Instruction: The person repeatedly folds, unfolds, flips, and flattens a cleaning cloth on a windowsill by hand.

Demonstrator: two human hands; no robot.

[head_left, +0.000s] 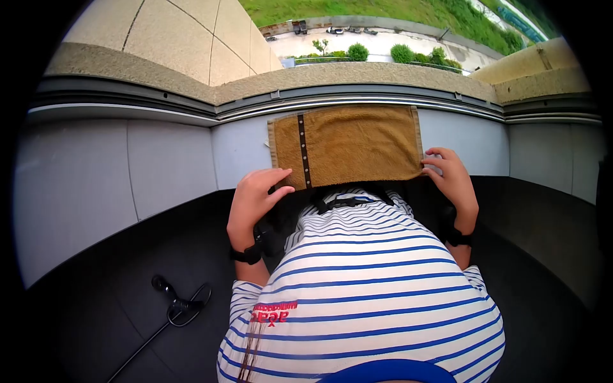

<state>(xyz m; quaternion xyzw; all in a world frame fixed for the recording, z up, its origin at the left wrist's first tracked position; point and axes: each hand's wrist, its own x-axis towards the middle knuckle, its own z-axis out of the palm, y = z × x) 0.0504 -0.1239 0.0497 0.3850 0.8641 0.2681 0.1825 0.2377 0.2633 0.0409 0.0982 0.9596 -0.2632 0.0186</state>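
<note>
Left hand (260,193) spread at the towel's (357,143) near-left corner; right hand (450,177) at its right edge, pinch unconfirmed. Uneven pulling could wrinkle it.

Fuzzy cloth towel (357,143); smooth, satin-finish sill (466,143).

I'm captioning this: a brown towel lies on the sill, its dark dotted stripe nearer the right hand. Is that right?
Not quite: the dark dotted stripe is nearer the left hand, as the head view shows. The brown towel does lie on the sill.
</note>
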